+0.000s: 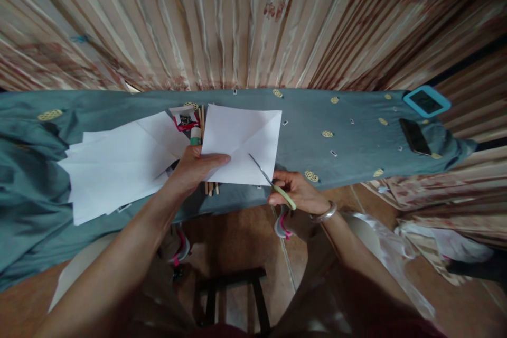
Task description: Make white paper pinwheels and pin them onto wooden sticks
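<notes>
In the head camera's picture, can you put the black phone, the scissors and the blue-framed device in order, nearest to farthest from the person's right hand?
1. Scissors: held in the right hand's grip.
2. Black phone: off to the right, on the cloth.
3. Blue-framed device: also right, just beyond the phone.

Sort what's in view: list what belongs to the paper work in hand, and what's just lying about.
In the job:
white sheet, held by the left hand
scissors, held by the right hand
probably also, lying close by: loose papers, green-and-white tube, wooden sticks, red box

Apparently just lying about, off to the right:
dark phone
blue-framed device
</notes>
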Demonstrator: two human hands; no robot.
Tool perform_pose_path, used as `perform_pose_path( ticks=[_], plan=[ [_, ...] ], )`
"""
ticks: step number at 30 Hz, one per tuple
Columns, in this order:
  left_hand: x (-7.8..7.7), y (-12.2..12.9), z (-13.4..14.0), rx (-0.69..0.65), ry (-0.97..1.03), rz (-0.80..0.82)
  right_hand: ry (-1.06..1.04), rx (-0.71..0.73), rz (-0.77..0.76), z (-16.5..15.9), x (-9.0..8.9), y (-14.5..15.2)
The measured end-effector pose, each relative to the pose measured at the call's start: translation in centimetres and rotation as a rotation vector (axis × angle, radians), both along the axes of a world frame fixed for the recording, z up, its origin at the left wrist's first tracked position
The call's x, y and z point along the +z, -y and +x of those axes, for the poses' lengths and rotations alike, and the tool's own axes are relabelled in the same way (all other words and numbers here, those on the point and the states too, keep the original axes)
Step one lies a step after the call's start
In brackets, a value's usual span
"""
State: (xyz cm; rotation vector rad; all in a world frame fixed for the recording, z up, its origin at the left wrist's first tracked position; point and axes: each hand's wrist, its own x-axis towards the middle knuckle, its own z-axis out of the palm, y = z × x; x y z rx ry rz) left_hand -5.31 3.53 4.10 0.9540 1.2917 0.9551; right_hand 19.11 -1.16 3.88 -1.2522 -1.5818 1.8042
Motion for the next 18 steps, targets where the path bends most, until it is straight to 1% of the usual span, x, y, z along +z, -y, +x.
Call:
perform_pose_path(
  ticks=[4, 11, 18],
  plan=[
    [-0.13, 0.16, 0.16, -0.045, 0.030, 0.005, 0.002, 0.015, 0.023, -0.02, 0.08, 0.00],
    [0.05, 0.18, 0.27, -0.025, 0.047, -0.025, 0.003, 0.007, 0.002, 0.09, -0.19, 0.09],
    [0.26, 0.23, 0.23, -0.031, 0.057, -0.021, -0.011, -0.016, -0.021, -0.08, 0.17, 0.10]
  ],
)
